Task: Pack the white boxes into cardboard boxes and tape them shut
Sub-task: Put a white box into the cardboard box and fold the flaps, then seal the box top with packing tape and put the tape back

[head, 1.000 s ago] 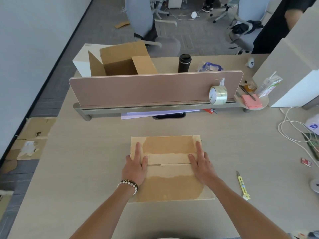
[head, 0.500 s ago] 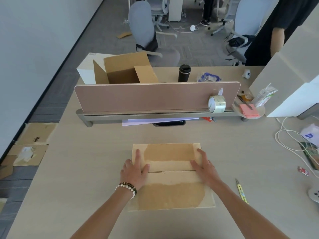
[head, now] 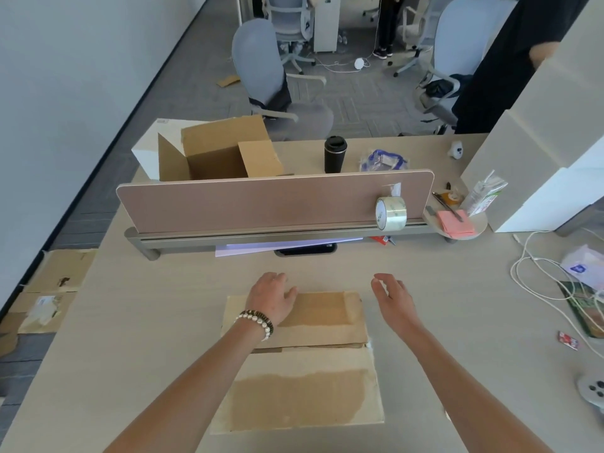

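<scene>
two hands (head: 273, 297) (head: 394, 297) over closed box (head: 304, 358); tape roll (head: 391, 213) beyond.

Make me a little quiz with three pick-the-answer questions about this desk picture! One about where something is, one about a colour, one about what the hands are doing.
1. Where is the roll of tape?
A. On the ledge against the divider
B. Inside the open box
C. On the floor

2. What colour is the cup?
A. Red
B. Black
C. Yellow

3. What is the right hand doing?
A. Gripping the tape
B. Holding a knife
C. Held open, holding nothing

Answers: 1 A, the roll stands on the ledge beside the divider. 2 B, the cup is dark all over. 3 C, its fingers are spread beside the closed cardboard box, as are the left hand fingers.
</scene>
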The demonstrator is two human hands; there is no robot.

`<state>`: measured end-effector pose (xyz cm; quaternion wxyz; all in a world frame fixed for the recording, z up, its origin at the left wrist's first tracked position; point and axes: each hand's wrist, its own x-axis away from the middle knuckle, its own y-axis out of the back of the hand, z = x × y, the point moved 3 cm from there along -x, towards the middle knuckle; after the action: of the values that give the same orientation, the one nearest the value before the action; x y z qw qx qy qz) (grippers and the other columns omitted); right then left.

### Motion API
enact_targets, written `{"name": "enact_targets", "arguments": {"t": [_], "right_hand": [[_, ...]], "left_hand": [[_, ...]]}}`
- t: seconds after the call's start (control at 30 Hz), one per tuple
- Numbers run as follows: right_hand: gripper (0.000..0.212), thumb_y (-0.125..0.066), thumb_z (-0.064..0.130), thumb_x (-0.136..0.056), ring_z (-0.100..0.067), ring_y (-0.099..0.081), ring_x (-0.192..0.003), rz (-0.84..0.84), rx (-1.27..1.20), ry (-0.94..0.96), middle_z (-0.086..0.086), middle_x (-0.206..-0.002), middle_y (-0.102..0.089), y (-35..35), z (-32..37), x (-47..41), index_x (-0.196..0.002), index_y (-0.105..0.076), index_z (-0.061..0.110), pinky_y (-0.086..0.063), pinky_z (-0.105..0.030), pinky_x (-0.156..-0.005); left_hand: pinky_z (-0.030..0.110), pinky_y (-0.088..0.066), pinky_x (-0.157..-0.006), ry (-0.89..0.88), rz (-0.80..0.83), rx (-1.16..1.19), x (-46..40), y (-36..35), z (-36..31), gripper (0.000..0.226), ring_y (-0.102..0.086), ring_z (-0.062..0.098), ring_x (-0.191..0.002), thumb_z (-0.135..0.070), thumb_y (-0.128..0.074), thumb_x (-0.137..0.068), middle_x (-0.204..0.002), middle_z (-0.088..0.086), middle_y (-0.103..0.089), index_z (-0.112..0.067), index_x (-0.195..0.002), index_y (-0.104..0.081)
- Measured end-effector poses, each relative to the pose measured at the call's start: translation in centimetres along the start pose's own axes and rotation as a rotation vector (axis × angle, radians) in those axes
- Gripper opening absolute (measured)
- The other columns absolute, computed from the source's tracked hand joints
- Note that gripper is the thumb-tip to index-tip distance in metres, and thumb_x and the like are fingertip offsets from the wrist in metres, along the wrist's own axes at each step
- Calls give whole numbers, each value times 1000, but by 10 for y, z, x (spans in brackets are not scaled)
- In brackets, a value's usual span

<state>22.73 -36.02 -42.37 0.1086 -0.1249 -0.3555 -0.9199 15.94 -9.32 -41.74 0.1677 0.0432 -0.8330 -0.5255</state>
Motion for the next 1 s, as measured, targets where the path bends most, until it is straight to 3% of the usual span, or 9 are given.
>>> {"name": "enact_targets", "arguments": {"t": [0.17, 0.33, 0.43, 0.57, 0.67, 0.9, 1.0], "right_hand": [[39, -44, 40, -103, -17, -49, -100, -36, 13, -18, -10, -131, -53, 31, -6, -30, -135, -54, 19, -35, -30, -93], [41, -45, 39, -102, -26, -54, -115, -49, 12, -30, -13, -132, -55, 62, -8, -65, -136, -52, 16, -37, -32, -96], [42, -45, 38, -102, -27, -53, -118, -54, 6, -14, -14, -133, -55, 78, -6, -86, -137, -51, 14, -37, -33, -95], [39, -45, 38, -103, -28, -53, -122, -50, -17, 40, -10, -133, -59, 93, 0, -115, -131, -54, 12, -37, -32, -90], [40, -45, 41, -102, -27, -55, -121, -15, -77, 54, -4, -132, -60, 98, 7, -135, -132, -53, 15, -40, -35, -96], [38, -50, 48, -98, -16, -58, -108, 65, -152, 75, 13, -112, -62, 97, 14, -170, -127, -55, 25, -44, -35, -94], [30, -55, 50, -96, -14, -60, -103, 78, -245, 55, 11, -109, -68, 97, 12, -178, -110, -62, 24, -46, -36, -93]], "left_hand": [[35, -46, -90, -53, 61, 32, -35, -6, -64, 36, -56, 24, -111, -41, -46, -100, -115, 5, -59, -11, -113, -61], [38, -48, -89, -131, 53, -15, -73, -5, -124, 36, -58, 25, -111, -40, -44, -100, -115, 6, -59, -11, -111, -61], [39, -49, -82, -127, 36, 13, -98, -3, -152, 33, -59, 28, -104, -38, -45, -100, -106, 8, -62, -9, -103, -61], [39, -51, -84, -111, -35, 47, -131, 1, -179, 34, -61, 28, -104, -38, -43, -101, -109, 7, -65, -12, -108, -63], [36, -48, -78, -105, -97, 55, -152, 7, -199, 33, -62, 28, -101, -37, -42, -102, -106, 6, -68, -14, -106, -64], [36, -49, -91, -62, -169, 170, -200, -2, -219, 40, -59, 23, -107, -45, -45, -101, -110, 4, -65, -12, -111, -65], [37, -50, -93, -43, -199, 246, -210, -11, -220, 41, -61, 20, -107, -51, -51, -96, -111, 1, -65, -15, -111, -66]]}}
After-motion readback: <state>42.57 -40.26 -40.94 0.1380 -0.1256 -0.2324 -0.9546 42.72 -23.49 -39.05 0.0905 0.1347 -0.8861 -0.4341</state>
